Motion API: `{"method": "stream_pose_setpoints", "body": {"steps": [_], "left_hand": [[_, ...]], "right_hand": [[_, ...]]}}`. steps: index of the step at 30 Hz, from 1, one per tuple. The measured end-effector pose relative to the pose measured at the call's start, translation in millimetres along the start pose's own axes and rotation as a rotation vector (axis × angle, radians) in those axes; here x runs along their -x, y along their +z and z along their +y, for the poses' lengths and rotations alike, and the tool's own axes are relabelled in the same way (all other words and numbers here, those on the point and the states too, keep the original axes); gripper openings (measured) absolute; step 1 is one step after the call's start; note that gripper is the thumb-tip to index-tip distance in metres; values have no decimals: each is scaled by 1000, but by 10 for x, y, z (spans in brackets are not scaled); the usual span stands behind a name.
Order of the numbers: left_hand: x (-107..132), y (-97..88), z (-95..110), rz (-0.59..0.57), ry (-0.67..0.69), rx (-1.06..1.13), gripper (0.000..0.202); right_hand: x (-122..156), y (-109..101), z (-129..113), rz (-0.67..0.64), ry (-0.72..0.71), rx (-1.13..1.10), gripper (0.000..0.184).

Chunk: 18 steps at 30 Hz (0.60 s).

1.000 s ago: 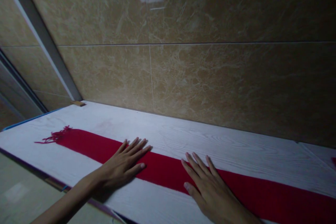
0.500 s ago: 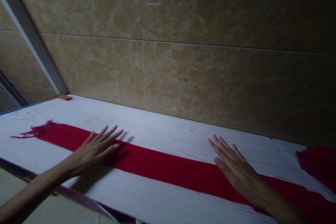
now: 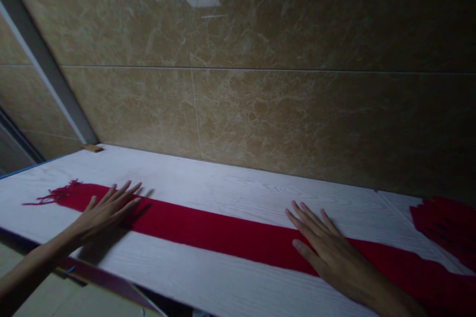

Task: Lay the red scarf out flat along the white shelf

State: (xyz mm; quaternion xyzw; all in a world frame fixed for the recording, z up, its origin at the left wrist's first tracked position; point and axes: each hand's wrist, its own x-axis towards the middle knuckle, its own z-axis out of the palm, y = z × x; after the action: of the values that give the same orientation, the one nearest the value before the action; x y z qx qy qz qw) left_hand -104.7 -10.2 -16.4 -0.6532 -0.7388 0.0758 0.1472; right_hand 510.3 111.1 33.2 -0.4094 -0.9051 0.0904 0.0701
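Note:
A long red scarf (image 3: 223,233) lies stretched flat along a white wood-grain tabletop (image 3: 230,193). Its fringed end (image 3: 48,194) points left. My left hand (image 3: 104,210) rests flat on the scarf near that fringe, fingers spread and open. My right hand (image 3: 327,252) lies flat on the scarf further right, fingers stretched out. Neither hand grips anything. At the far right a bunched part of the red scarf (image 3: 444,228) sits on the table.
A brown marble-tiled wall (image 3: 260,84) rises right behind the table. A grey door or window frame (image 3: 40,64) slants at the left. A small wooden block (image 3: 91,148) lies at the table's back left corner. The table's near edge (image 3: 111,282) drops to the floor.
My left hand has slid left along the scarf toward the fringe. My right hand has slid right. The view has shifted, bringing the bunched scarf end into sight.

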Motion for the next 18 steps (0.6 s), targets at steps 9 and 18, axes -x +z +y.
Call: {"method": "stream_pose_setpoints", "body": {"steps": [9, 18], "left_hand": [[99, 284, -62, 78, -67, 107, 57], [71, 254, -124, 182, -46, 462, 60]], "right_hand": [[-176, -102, 178, 23, 25, -107, 24], [-380, -83, 487, -126, 66, -450, 37]]}}
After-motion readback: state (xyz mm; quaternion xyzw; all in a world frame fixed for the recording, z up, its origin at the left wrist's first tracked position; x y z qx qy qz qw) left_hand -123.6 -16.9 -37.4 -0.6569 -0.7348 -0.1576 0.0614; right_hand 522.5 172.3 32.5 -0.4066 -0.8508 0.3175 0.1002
